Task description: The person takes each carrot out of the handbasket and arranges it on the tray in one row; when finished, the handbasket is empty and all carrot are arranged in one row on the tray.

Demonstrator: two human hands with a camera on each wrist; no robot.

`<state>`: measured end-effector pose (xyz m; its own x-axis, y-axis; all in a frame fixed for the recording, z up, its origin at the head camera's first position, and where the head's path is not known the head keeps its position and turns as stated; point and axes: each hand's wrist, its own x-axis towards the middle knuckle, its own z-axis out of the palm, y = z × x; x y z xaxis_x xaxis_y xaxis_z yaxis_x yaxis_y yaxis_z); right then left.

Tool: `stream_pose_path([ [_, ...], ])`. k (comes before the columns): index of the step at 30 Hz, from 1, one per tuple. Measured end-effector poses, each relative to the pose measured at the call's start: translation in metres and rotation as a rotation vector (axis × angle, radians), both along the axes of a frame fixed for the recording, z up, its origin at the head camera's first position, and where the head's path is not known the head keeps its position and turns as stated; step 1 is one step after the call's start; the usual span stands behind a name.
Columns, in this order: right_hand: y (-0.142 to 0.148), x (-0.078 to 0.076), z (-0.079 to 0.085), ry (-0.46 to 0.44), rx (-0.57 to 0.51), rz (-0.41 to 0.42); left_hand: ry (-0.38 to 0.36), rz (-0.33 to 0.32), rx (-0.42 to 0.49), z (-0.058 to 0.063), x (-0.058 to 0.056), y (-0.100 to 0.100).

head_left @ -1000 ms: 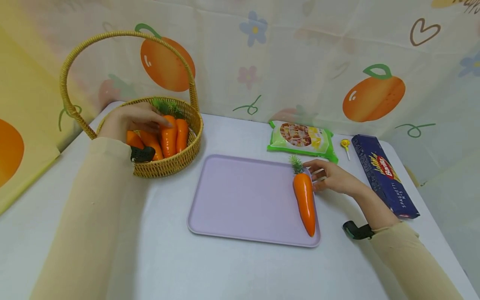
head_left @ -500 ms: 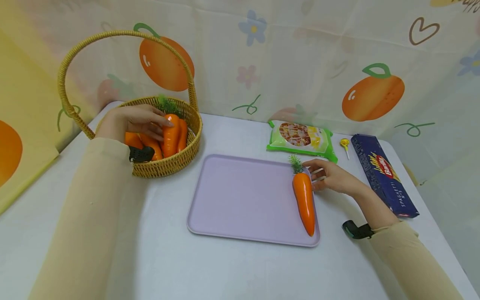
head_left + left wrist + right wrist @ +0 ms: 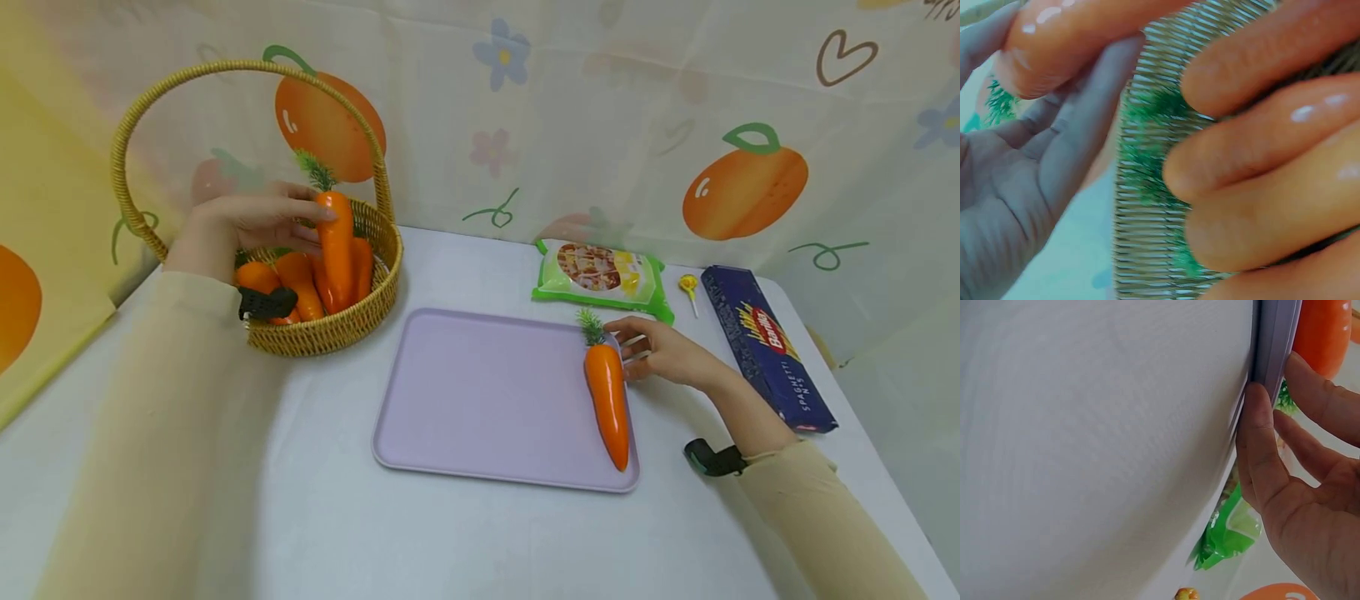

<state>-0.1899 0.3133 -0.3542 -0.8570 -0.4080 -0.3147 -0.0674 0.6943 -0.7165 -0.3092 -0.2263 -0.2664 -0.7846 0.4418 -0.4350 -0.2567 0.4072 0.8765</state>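
My left hand [image 3: 266, 218] grips an orange toy carrot [image 3: 339, 254] near its green leafy top, thumb on one side and fingers on the other. The carrot stands nearly upright over the wicker basket [image 3: 322, 340], its tip low among the others. More carrots [image 3: 1260, 144] lie side by side in the basket, leaves against the woven wall. At the right, my right hand [image 3: 663, 354] pinches the rim of a lilac tray [image 3: 480, 400], thumb above and fingers at the outer side in the right wrist view. A single carrot [image 3: 607, 408] lies lengthwise along the tray's right edge.
The basket's tall arched handle [image 3: 247, 65] rises over my left hand. Behind the tray lies a green food packet [image 3: 600, 271]; a yellow lollipop [image 3: 688, 285] and a blue spaghetti box [image 3: 768, 346] lie to the right. A printed curtain [image 3: 540, 125] hangs behind the table.
My left hand has taken hold of a carrot and raised it, with its leaves now above the basket rim. The right hand, tray and carrot on it stay put.
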Motion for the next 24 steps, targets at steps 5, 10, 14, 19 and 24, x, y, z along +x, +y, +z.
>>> stream_pose_path([
  [5,-0.001,0.001,0.002,0.005,0.003,-0.002,0.010,0.032,0.195,0.020,0.008,0.005],
  [10,-0.001,0.001,0.003,0.004,0.006,-0.003,0.012,-0.001,0.311,0.034,0.019,0.017],
  [14,0.000,0.001,0.002,0.000,0.009,-0.003,0.040,-0.060,0.264,0.040,0.030,0.035],
  [19,0.000,0.001,0.002,-0.007,0.007,-0.002,0.085,-0.121,0.221,0.044,0.042,0.063],
  [24,0.000,0.001,0.001,0.002,0.003,0.001,0.065,-0.164,0.247,0.038,0.047,0.088],
])
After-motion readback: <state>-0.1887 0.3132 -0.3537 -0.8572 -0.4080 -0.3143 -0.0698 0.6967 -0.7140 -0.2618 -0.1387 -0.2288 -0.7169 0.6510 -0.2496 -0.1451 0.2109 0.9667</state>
